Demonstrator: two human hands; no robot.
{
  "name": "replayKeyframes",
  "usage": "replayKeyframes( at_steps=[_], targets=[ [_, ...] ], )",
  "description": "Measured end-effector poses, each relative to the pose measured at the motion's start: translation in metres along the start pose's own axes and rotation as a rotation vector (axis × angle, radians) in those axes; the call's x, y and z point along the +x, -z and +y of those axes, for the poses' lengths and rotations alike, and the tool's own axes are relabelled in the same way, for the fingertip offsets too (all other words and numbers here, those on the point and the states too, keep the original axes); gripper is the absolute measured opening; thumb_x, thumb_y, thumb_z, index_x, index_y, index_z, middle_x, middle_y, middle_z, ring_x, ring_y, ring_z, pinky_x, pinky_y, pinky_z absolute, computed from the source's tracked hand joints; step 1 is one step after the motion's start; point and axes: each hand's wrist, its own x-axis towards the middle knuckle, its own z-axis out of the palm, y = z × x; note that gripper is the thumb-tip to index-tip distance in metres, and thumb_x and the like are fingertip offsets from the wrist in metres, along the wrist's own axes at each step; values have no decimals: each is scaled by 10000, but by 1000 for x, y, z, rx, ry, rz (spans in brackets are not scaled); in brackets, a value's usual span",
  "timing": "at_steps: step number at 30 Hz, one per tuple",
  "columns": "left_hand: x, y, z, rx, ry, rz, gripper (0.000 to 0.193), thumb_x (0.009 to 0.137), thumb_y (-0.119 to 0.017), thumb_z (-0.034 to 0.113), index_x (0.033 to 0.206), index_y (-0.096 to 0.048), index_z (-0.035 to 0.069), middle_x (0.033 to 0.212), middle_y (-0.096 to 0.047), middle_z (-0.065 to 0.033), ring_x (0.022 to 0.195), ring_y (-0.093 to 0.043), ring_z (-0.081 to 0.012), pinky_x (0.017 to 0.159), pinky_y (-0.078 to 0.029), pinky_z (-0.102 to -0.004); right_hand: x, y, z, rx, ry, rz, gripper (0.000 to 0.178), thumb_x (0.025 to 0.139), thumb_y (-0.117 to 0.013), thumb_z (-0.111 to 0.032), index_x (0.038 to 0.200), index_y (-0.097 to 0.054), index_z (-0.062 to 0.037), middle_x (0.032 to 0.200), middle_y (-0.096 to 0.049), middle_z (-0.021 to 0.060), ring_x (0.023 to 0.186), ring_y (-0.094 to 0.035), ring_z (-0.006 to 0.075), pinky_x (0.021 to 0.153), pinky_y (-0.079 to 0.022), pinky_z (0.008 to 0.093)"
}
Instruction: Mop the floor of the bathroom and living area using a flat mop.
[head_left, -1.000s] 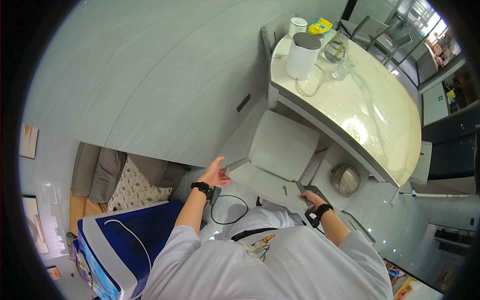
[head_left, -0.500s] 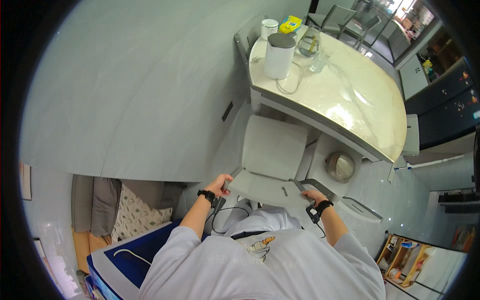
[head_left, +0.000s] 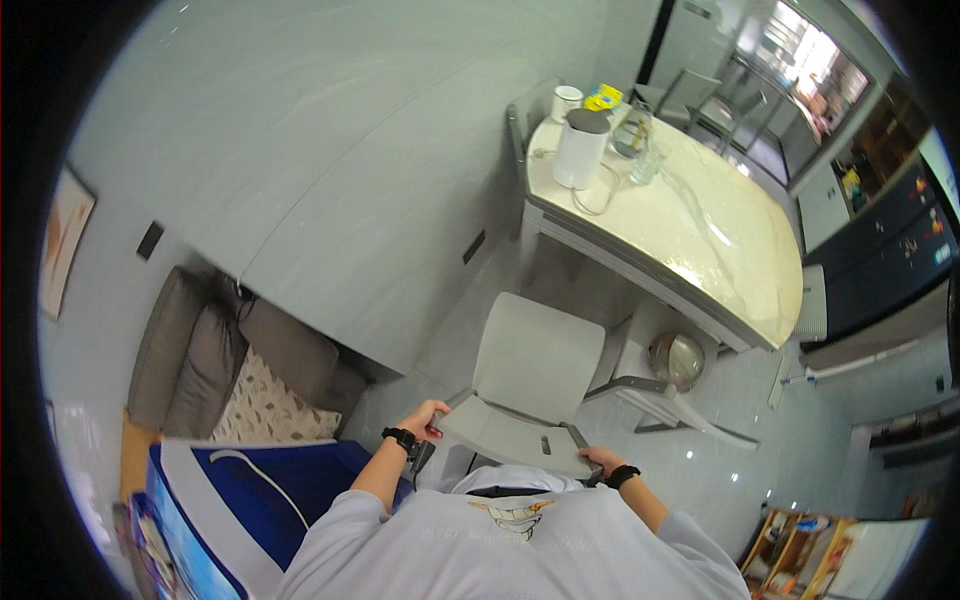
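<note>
**Grey chair gripped both sides**

My left hand and right hand grasp its smooth, slotted backrest, near me. Seat flat, round-cornered, on near side of glossy veined table. Chair legs mostly hidden; right fingertips unclear.

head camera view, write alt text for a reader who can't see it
A person's left hand and right hand hold a light grey chair by opposite sides of its backrest, its seat facing a pale marble-look table. On the table stand a white, grey-topped container and a glass pitcher; a grey sofa is at left.
</note>
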Motion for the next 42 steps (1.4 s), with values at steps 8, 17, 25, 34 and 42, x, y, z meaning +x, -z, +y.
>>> replayKeyframes(
  at_steps=[8, 17, 25, 34, 42],
  targets=[
    [-61, -25, -81, -71, -149, 134, 350, 681, -593, 363, 832, -542, 52, 751, -523, -103, 588, -480, -197, 517, -431, -311, -8, 13, 48, -146, 4, -76, 299, 833, -533, -295, 979, -553, -36, 900, -584, 83, 790, -557, 206, 660, -457, 393],
    [-100, -48, -279, -363, -147, 33, 283, 741, -522, 331, 837, -539, 66, 640, -539, -67, 490, -493, -182, 488, -454, -311, -25, 39, 82, -565, 17, 0, 299, 841, -561, -276, 1006, -572, -27, 937, -606, 84, 802, -560, 183, 700, -437, 327],
    [-159, -73, -473, -597, -193, 147, 288, 739, -518, 340, 821, -563, 68, 662, -554, -68, 456, -478, -166, 489, -476, -300, -58, 19, 172, -990, -16, 19, 440, 855, -552, -324, 1155, -534, -3, 1069, -585, 128, 990, -521, 217, 871, -383, 326],
    [-206, -111, -598, -711, -226, 271, 322, 744, -492, 380, 838, -569, 81, 627, -503, -39, 441, -445, -148, 496, -458, -299, -80, 13, 248, -1164, -59, -132, 421, 877, -506, -331, 1128, -527, 6, 1059, -593, 105, 926, -560, 238, 804, -431, 364],
    [-235, -160, -656, -795, -221, 353, 275, 791, -457, 367, 828, -536, 106, 636, -474, -23, 476, -444, -133, 494, -457, -313, -96, 2, 269, -1461, 124, -212, 452, 883, -491, -338, 1177, -481, 5, 1082, -578, 113, 937, -562, 245, 821, -433, 373]
  ],
)
